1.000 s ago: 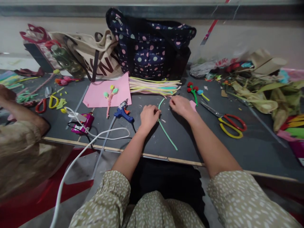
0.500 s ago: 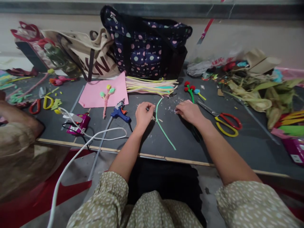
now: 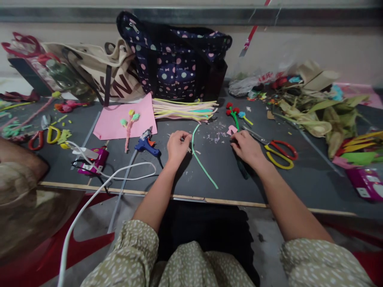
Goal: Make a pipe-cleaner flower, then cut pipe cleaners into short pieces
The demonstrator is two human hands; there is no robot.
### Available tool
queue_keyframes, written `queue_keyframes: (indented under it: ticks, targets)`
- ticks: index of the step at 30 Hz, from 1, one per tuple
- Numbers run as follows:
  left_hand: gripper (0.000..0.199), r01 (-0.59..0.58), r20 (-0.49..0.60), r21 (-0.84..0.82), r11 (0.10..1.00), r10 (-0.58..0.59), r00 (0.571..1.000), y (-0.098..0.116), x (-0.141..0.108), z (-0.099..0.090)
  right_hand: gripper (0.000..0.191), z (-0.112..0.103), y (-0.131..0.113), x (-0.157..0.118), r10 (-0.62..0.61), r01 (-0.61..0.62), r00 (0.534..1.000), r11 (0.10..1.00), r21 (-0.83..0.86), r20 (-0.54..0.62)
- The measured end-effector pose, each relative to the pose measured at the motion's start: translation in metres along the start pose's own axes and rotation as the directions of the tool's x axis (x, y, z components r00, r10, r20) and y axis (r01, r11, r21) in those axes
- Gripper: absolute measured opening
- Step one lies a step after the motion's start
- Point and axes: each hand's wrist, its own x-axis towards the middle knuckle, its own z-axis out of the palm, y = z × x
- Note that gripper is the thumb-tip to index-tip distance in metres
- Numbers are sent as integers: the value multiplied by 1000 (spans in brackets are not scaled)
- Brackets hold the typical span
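Green pipe cleaner (image 3: 201, 159) flat on dark tabletop (image 3: 299, 183) between both hands, free of either. Left hand (image 3: 177, 146) curled loosely, fingertips pinching small scrap beside it. Right hand (image 3: 247, 146) knuckles-up near pink scrap (image 3: 231, 130); grip hidden. Scissors (image 3: 277, 150) within reach.

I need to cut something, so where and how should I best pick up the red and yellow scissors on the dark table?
Take the red and yellow scissors by their two handle loops, coming from the near right. The loops lie flat and clear toward the table's near edge, while the closed blades point up-left beside the right hand, so the blade end is crowded.
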Motion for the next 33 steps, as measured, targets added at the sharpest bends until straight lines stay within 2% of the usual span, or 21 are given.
queue_keyframes:
  ticks: [4, 8, 10, 13, 15, 18, 24, 28, 33]
  targets:
    - [14, 3, -2, -4, 1000, -3, 1000, 0, 0, 0, 25, -2, 4, 0, -20, 19, 1000, 1000, -24, -8]
    - [14, -12, -13, -13, 1000, 11, 1000, -1, 1, 1, 31, -4, -5, 12, -76, 77, 997, 997, -24, 5]
    - [14, -10, -15, -21, 1000, 10, 1000, -2, 1, 1, 32, -4, -12, 22, -68, 69, 997, 996, -63, 30]
    - [14, 1, -13, -17, 1000, -1, 1000, -3, 1, 1, 23, -1, -21, 38, -2, 13, 995, 993, -117, 98]
    - [14, 3, -10, -10, 1000, -3, 1000, -3, 1, 1, 16, 2, -25, 48, 32, -21, 992, 996, -92, 123]
    - [15, -2, -8, -12, 1000, 2, 1000, -2, 1, 2, 17, 5, -28, 57, 10, -8, 993, 1000, -16, 115]
    - [14, 0, -10, -37, 999, 0, 1000, -3, 1, 2, 18, 9, -17, 58, 15, -27, 996, 989, 146, 84]
    - [15, -12, -11, -52, 999, 11, 1000, -2, 1, 1, 30, 13, -21, 56, 31, -40, 997, 992, 123, 74]
    - [14, 2, -12, -51, 999, -3, 1000, -2, 1, 0, 13, 16, -39, 55, 22, -26, 999, 995, 99, 47]
